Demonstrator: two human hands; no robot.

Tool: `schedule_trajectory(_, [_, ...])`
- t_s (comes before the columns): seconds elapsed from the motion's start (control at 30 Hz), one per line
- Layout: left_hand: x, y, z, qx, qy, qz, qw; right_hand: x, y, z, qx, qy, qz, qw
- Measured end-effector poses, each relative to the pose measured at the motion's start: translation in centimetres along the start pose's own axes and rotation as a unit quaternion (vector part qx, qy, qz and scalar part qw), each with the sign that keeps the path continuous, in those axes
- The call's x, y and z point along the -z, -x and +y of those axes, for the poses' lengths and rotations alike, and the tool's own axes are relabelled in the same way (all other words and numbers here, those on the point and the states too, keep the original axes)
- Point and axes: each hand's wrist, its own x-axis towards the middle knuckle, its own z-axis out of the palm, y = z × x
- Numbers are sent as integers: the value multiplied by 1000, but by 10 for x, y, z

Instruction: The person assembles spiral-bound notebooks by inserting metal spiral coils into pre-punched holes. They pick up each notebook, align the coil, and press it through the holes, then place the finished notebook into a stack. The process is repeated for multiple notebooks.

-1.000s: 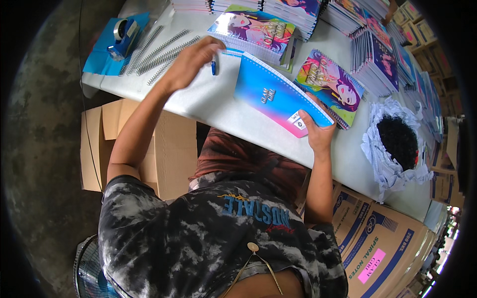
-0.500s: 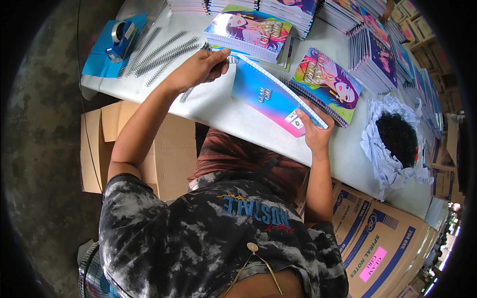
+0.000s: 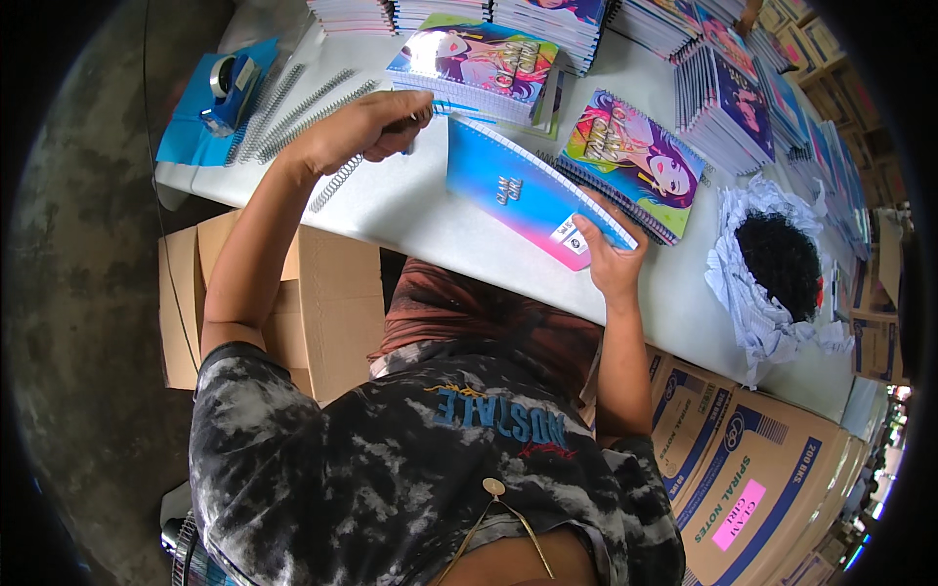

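Note:
My right hand grips the lower right corner of an unbound notebook with a blue-to-pink cover, thumb on top. A row of punched holes runs along its white upper edge. My left hand is closed on a spiral binding coil, just off the notebook's upper left corner. The coil's loops show below the hand and a bit past the fingertips; its middle is hidden by the hand. Right beside the notebook lies a bound spiral notebook with a colourful illustrated cover.
Several loose coils lie at the left by a blue tape dispenser on a blue sheet. Notebook stacks line the white table's far side. Crumpled paper holds a black tangle at right. Cardboard boxes stand below.
My left hand has moved left and slightly down, away from the notebook's corner, with the coil in it. The notebook in my right hand has shifted a little left and bends more.

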Motion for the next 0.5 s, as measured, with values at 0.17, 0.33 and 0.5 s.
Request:
schedule_trajectory(0.17, [-8, -4, -14, -4, -36, 34, 999, -1, -1, -1, 1, -1, -3, 1000])
schedule_trajectory(0.33, [0, -9, -13, 49, 29, 24, 998, 3, 1, -2, -4, 10, -37, 999])
schedule_trajectory(0.5, [5, -12, -17, -156, -96, 46, 982, 3, -3, -6, 12, 8, -39, 999])
